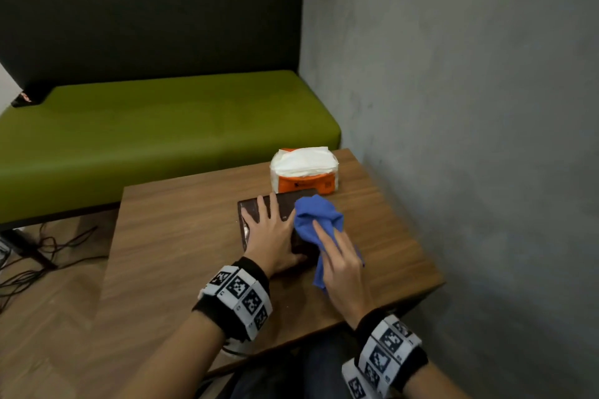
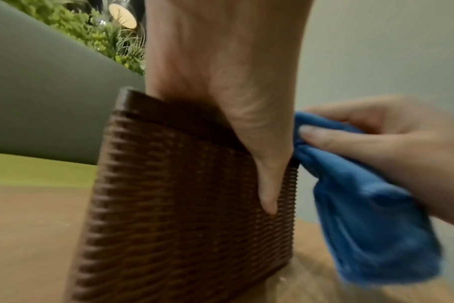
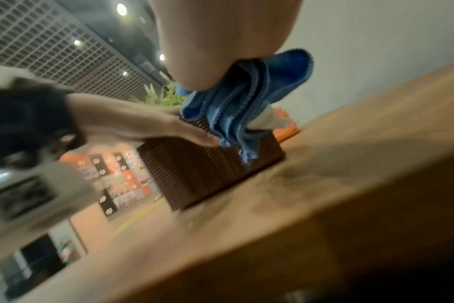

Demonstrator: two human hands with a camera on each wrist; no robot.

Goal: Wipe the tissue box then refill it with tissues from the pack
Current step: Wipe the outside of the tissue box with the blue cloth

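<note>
A dark brown woven tissue box [image 1: 252, 208] [image 2: 184, 215] [image 3: 210, 172] stands on the wooden table [image 1: 181, 236]. My left hand [image 1: 270, 235] lies flat on its lid with the fingers spread, and the thumb [image 2: 268, 196] runs down the near side. My right hand [image 1: 343, 266] grips a bunched blue cloth [image 1: 316, 220] [image 2: 360, 221] [image 3: 236, 110] over the box's right end. Behind the box sits the orange tissue pack [image 1: 304, 170], torn along the top, with white tissues showing.
A green bench [image 1: 155, 136] runs behind the table, and a grey wall [image 1: 470, 107] stands close on the right. Cables [image 1: 35, 256] lie on the floor at the left. My knees are under the table's near edge.
</note>
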